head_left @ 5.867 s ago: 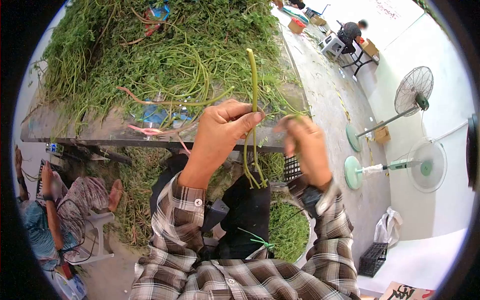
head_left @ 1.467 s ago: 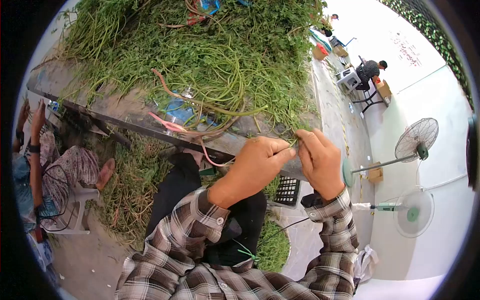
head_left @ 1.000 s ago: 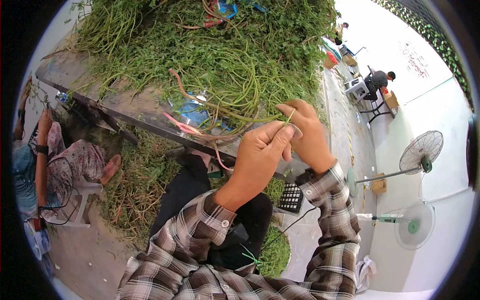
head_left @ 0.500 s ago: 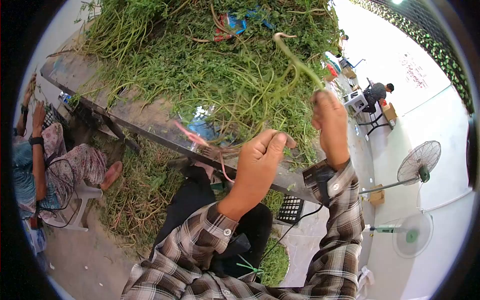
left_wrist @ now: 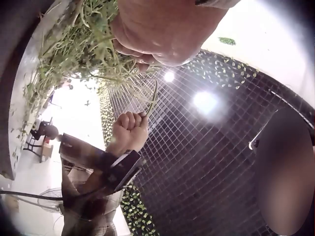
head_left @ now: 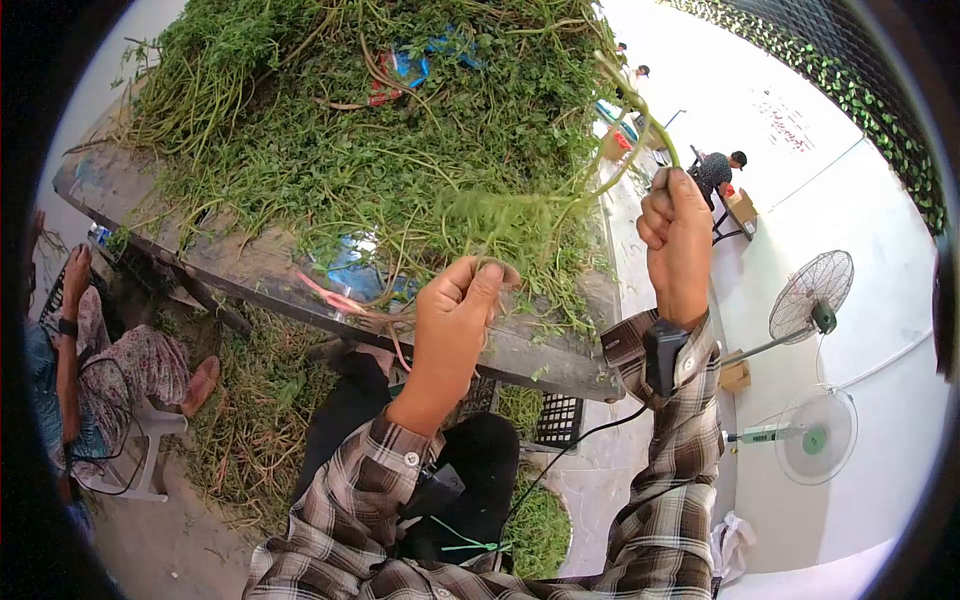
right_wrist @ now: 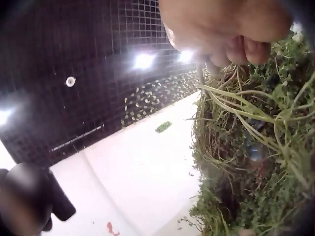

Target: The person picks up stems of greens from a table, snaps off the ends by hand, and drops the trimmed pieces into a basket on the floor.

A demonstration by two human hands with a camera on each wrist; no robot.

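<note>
Raised past the table's right corner, my right hand (head_left: 680,245) pinches a long green branching stem (head_left: 640,105) between thumb and fingers. In the right wrist view its stems (right_wrist: 241,110) fan out below the hand (right_wrist: 226,24). My left hand (head_left: 445,325) is over the table's front edge, fingers curled and thumb on top, with no stem plainly visible in its grip. Blurred greenery (head_left: 500,215) shows just above it. The left wrist view has my left hand (left_wrist: 167,29) at the top and the right hand (left_wrist: 130,132) below, holding the stem (left_wrist: 152,101).
A heap of leafy stems (head_left: 350,150) covers much of the table (head_left: 265,275). Pinkish stems (head_left: 335,300) lie at its front edge. Below are cut greens (head_left: 260,400) and a black crate (head_left: 558,420). A seated person is at left; fans (head_left: 812,290) stand at right.
The hands have moved further apart: the right hand, with the stem, has risen and shifted right, and the left has moved left. The head view has shifted slightly.
</note>
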